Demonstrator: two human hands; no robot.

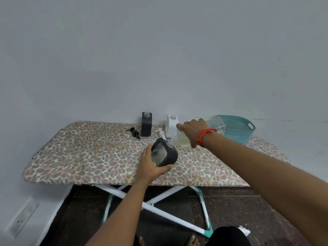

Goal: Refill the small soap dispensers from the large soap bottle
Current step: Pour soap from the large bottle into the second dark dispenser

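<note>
My left hand (150, 166) grips a small black dispenser (164, 154) with a clear patterned window, tilted above the board, its open neck pointing up and right. My right hand (192, 131), with an orange thread at the wrist, holds the large clear soap bottle (215, 126) tipped on its side. Yellowish soap pools toward the bottle's mouth, which meets the dispenser's neck. Two more small dispensers stand uncapped at the back: a black one (146, 124) and a white one (171, 126). A black pump head (134, 132) and a white pump head (160, 133) lie beside them.
Everything rests on a leopard-print ironing board (88, 153) against a grey wall. A teal plastic basket (238, 127) sits at the board's back right. The board's white crossed legs (156, 199) and a wall socket (21, 219) show below, above a dark floor.
</note>
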